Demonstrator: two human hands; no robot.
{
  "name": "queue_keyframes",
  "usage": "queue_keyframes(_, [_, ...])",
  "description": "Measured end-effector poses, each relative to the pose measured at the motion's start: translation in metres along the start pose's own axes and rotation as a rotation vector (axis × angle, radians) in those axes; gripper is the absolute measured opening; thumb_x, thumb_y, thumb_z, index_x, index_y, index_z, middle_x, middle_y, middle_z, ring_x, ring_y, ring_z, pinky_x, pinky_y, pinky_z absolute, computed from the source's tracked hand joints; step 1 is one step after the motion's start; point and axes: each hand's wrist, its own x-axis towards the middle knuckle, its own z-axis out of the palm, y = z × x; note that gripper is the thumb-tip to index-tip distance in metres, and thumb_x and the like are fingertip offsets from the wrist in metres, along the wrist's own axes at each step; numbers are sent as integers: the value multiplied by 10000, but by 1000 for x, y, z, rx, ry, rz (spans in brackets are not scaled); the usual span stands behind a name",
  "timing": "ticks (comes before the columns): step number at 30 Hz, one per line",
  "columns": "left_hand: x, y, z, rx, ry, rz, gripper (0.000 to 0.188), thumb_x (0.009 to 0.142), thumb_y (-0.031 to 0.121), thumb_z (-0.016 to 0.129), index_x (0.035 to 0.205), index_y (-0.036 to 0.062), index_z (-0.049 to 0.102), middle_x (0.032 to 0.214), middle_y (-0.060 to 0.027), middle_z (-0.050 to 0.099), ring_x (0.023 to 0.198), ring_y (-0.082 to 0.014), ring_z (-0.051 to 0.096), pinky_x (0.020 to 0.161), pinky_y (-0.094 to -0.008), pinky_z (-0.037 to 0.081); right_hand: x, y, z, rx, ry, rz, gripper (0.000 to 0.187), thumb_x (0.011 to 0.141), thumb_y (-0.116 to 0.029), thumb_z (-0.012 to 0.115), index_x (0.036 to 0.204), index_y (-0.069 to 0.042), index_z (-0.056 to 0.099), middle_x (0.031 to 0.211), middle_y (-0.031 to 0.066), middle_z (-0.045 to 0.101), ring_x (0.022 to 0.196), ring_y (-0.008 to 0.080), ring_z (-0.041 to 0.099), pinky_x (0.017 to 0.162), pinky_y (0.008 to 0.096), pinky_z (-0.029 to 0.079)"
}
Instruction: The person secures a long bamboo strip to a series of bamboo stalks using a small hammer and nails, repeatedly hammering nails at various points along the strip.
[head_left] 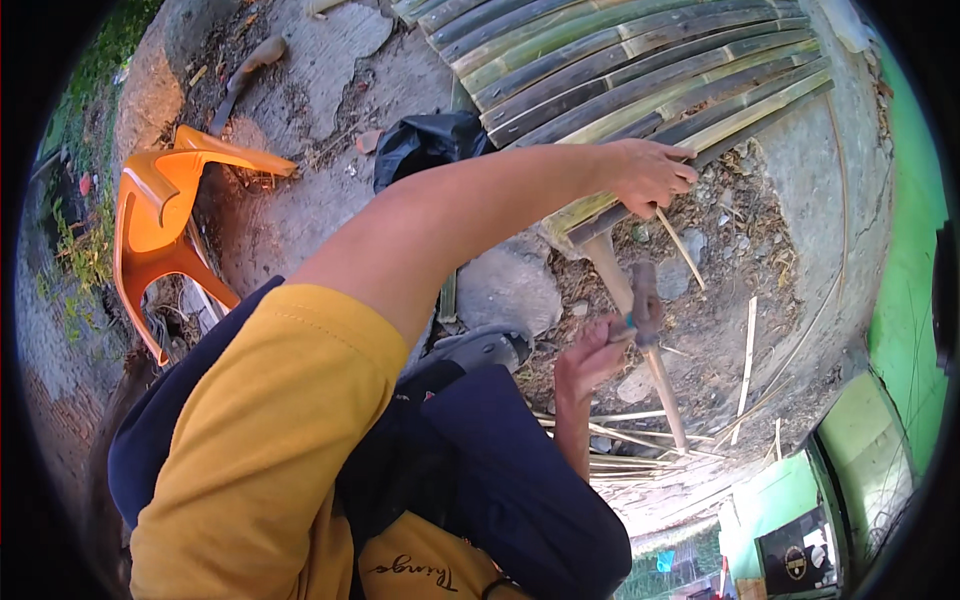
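Note:
My left hand reaches across to the outer edge of a panel of split bamboo slats, its fingers curled over the end slat. Whether a small piece is pinched in those fingers is hidden. Just below them a thin bamboo stick slants over the ground. My right hand is closed round the handle of a hammer, whose worn, brownish head is raised below the panel's edge. Behind the hammer a wooden pole runs down from under the panel.
An orange plastic chair lies tipped at the left, near a knife-like tool. A black plastic bag sits beside the panel. Thin bamboo strips, stones and debris cover the ground. A green wall stands at the right.

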Motion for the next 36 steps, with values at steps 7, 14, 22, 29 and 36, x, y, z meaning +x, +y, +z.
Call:
queue_keyframes(7, [-8, 0, 14, 36, 72, -4, 288, 863, 380, 648, 830, 137, 800, 1178, -51, 653, 1385, -240, 440, 1278, -560, 230, 16, -34, 4, -174, -112, 146, 281, 1103, -227, 487, 1106, 46, 556, 716, 219, 626, 579, 383, 605, 556, 498, 430])
queue_keyframes(14, [-8, 2, 11, -8, -52, -27, 278, 855, 361, 666, 827, 112, 786, 1218, -70, 642, 1432, -254, 410, 1289, -564, 214, 23, -24, 1, -420, -292, 150, 290, 1107, -212, 473, 1154, 61, 560, 725, 222, 599, 584, 320, 585, 542, 452, 412])
queue_keyframes(22, [-7, 5, 4, -10, -62, -39, 279, 889, 340, 661, 887, 93, 793, 1295, -89, 630, 1482, -269, 369, 1299, -552, 209, 20, -1, 13, -479, -271, 21, 305, 1112, -228, 470, 1155, 52, 585, 680, 135, 585, 551, 162, 548, 510, 353, 421])
queue_keyframes(29, [2, 1, -10, 15, -75, -22, 268, 878, 346, 681, 888, 101, 790, 1322, -89, 627, 1487, -274, 372, 1300, -573, 186, 18, -7, 10, -444, -195, 69, 296, 1104, -217, 487, 1152, 60, 582, 677, 211, 606, 544, 332, 576, 548, 453, 447])
queue_keyframes(36, [-9, 2, 3, -29, 9, 2, 265, 873, 346, 693, 878, 98, 785, 1287, -99, 640, 1469, -278, 401, 1297, -572, 202, 16, -34, 4, -3, -41, 336, 294, 1101, -226, 486, 1142, 44, 594, 654, 220, 554, 569, 409, 549, 556, 470, 418])
